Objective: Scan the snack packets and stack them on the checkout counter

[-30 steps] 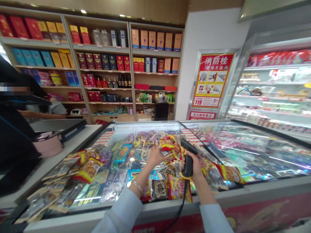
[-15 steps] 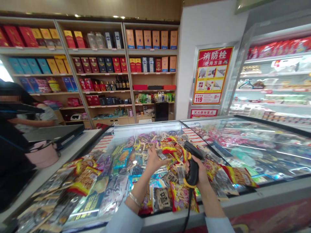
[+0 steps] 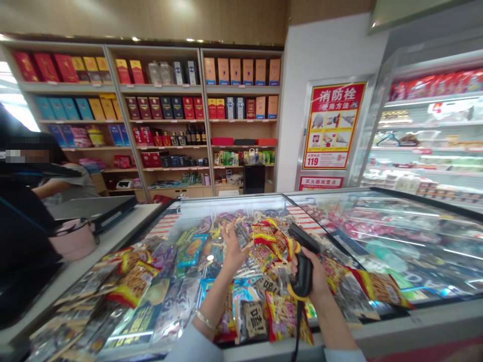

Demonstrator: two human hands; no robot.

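My right hand [image 3: 316, 274] is wrapped round the handle of a black and yellow handheld scanner [image 3: 303, 269], its cord hanging down. My left hand [image 3: 234, 249], with a bracelet at the wrist, has its fingers spread and holds nothing; it hovers over the snack packets on the freezer's glass top. Between the hands lie red and yellow snack bags [image 3: 264, 233]. Nearer me are a grey and beige packet [image 3: 253, 321] and a red and yellow bag [image 3: 287, 317]. A blue packet [image 3: 192, 250] lies left of my left hand.
More snack bags [image 3: 134, 284] are heaped on the glass at the left. A pink bucket-like container [image 3: 73, 240] stands on the side counter [image 3: 145, 213], near a person [image 3: 70, 181]. Shelves of boxes [image 3: 166, 108] line the back wall; a lit display cooler [image 3: 433, 146] is at the right.
My left hand has shifted slightly left, its fingers now pointing more upward. The camera view has tilted up a little and turned left. The scanner is still in my right hand.
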